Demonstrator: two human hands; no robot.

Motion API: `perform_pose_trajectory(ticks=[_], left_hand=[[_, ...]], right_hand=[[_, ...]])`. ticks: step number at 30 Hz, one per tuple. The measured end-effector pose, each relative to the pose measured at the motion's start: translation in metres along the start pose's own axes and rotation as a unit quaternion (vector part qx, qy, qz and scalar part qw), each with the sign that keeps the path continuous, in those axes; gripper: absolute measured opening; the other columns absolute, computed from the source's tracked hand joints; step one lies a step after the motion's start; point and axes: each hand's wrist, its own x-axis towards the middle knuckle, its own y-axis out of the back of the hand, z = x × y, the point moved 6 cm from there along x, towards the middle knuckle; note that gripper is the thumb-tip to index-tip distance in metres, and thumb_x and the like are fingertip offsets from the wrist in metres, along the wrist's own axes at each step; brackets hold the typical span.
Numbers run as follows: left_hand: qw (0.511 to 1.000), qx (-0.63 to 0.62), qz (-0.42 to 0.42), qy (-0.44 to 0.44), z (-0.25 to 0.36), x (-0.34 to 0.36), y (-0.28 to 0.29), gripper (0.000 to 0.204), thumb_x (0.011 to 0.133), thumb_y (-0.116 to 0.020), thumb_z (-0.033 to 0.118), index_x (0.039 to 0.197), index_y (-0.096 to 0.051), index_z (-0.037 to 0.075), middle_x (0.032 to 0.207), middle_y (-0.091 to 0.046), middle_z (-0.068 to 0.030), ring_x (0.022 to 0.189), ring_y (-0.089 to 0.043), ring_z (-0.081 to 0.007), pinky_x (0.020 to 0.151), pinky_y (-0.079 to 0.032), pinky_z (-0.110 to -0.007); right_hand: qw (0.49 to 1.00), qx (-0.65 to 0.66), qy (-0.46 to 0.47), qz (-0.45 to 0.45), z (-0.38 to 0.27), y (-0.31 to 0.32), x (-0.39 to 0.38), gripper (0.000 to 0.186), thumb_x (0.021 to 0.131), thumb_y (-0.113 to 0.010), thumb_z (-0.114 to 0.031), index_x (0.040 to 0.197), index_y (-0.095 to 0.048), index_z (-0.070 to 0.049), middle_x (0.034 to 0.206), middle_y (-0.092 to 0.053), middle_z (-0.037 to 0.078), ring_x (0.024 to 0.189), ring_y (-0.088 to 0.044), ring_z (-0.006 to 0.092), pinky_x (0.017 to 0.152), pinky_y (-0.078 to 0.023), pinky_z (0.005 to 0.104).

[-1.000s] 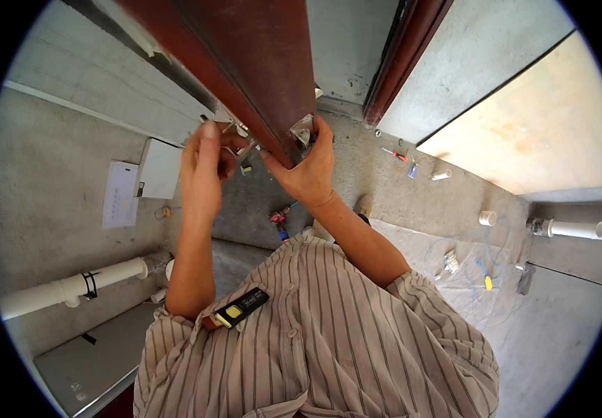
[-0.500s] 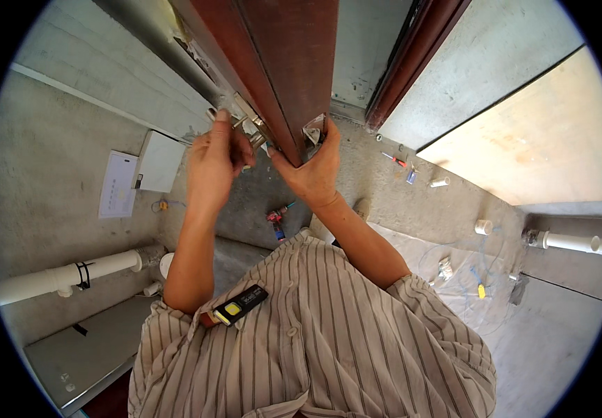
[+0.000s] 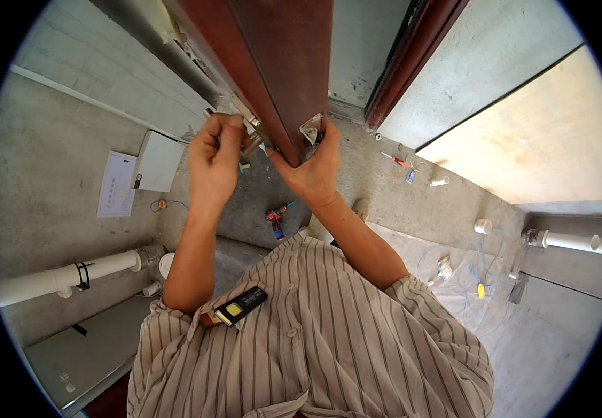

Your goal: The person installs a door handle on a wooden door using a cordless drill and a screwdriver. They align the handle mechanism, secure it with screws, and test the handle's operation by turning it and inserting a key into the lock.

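Centrally, dark red door [image 3: 283, 76]: stands upright just before the person, its near edge between the two hands.
Metal fitting [image 3: 252, 143]: at the door's left side, partly hidden by fingers.
Left hand [image 3: 214, 150]: thumb and fingers drawn narrow about the fitting, a pinch that seems meant for fine control.
Right hand [image 3: 315, 174]: opened around the door's edge and gripping it, thumb on the near side, fingers by a shiny piece [image 3: 310, 130] on the right face; probably braces both.
Shirt [image 3: 356, 327]: a black gadget [image 3: 241, 306] with a yellow patch rests at the chest, perhaps clipped there to spare the hands.
Floor [image 3: 363, 164]: a power drill [image 3: 275, 217] lies near the feet, likely for easy reach; a red-handled screwdriver [image 3: 395, 159] lies farther right.
White box [image 3: 160, 161]: flat, leaning by the left wall [image 3: 71, 209]; contents hidden.
White tub [image 3: 482, 226]: at right; whether it holds anything, I cannot tell.
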Motion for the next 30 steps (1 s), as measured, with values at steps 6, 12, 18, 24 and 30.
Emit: perform_pose_trajectory(ticks=[6, 12, 18, 24, 30], left_hand=[[0.983, -0.149, 0.109, 0.025, 0.003, -0.006, 0.004, 0.046, 0.103, -0.049, 0.044, 0.079, -0.061, 0.006, 0.07, -0.059, -0.0003, 0.054, -0.043, -0.0055, 0.051, -0.031, -0.022], [0.995, -0.074, 0.028, -0.057, -0.001, -0.005, 0.003, 0.037, 0.103, -0.052, 0.035, 0.082, -0.061, 0.006, 0.069, -0.054, 0.0021, 0.056, -0.039, -0.0036, 0.051, -0.029, -0.021], [0.983, -0.182, 0.034, 0.018, -0.006, -0.004, 0.007, 0.03, 0.102, -0.054, 0.033, 0.095, -0.061, 0.004, 0.08, -0.057, 0.0002, 0.066, -0.045, -0.0039, 0.052, -0.03, -0.021], [0.992, -0.109, -0.009, -0.069, 0.001, -0.005, -0.001, 0.023, 0.098, -0.064, 0.021, 0.11, -0.06, 0.001, 0.089, -0.059, 0.0002, 0.075, -0.049, -0.0054, 0.07, -0.04, -0.021], [0.959, -0.265, 0.087, -0.049, -0.039, -0.027, 0.036, 0.036, 0.096, -0.054, 0.017, 0.129, -0.048, 0.004, 0.101, -0.062, -0.0059, 0.072, -0.049, -0.0072, 0.055, -0.035, -0.02]], right_hand=[[1.0, -0.001, -0.005, -0.01, 0.003, 0.001, 0.0, 0.095, 0.063, -0.091, -0.024, 0.135, -0.037, 0.008, 0.117, -0.056, 0.021, 0.107, -0.059, 0.0295, 0.09, -0.049, 0.0387], [1.0, -0.006, 0.028, 0.013, 0.004, 0.002, 0.0, 0.094, 0.063, -0.09, -0.024, 0.135, -0.037, 0.007, 0.113, -0.058, 0.02, 0.099, -0.062, 0.0304, 0.086, -0.051, 0.0383], [0.999, -0.008, 0.021, 0.024, 0.005, 0.002, -0.003, 0.091, 0.061, -0.09, -0.023, 0.133, -0.041, 0.004, 0.118, -0.056, 0.023, 0.102, -0.062, 0.0385, 0.086, -0.051, 0.0423], [1.0, 0.005, -0.017, -0.018, 0.01, -0.003, -0.004, 0.097, 0.062, -0.09, -0.026, 0.134, -0.035, 0.008, 0.122, -0.051, 0.023, 0.113, -0.053, 0.0324, 0.098, -0.043, 0.0416], [0.998, -0.06, 0.018, 0.022, 0.011, -0.003, -0.008, 0.094, 0.062, -0.091, -0.03, 0.133, -0.04, 0.006, 0.119, -0.053, 0.023, 0.107, -0.057, 0.0348, 0.09, -0.048, 0.0427]])
